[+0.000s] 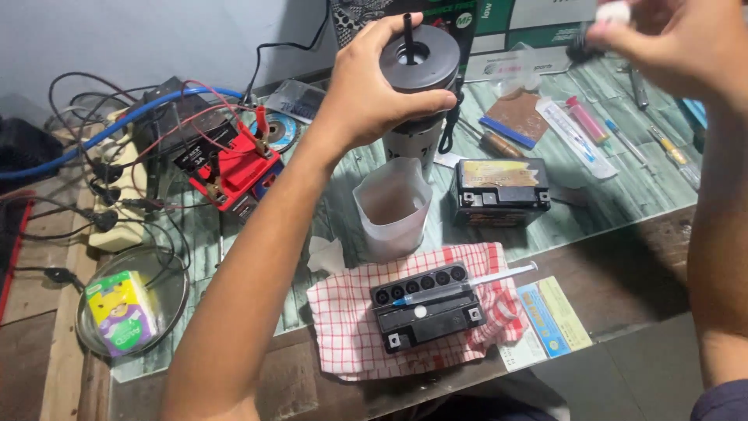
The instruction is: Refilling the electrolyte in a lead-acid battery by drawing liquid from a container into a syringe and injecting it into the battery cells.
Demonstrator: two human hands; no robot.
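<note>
Battery [427,306] sits on a checked cloth [343,312] at the counter's [608,195] front, cell ports uncapped, syringe [467,284] across it; left hand [374,86] fingers wrap a grey bottle cap [421,62]; right hand [678,39] pinches something blurred.

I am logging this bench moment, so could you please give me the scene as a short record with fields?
left hand: grips the grey cylinder by its top
right hand: raised, pinching a small blurred object; kind unclear
black battery: on the red checked cloth, caps open
syringe: lying across that battery
second battery: on the table
</note>
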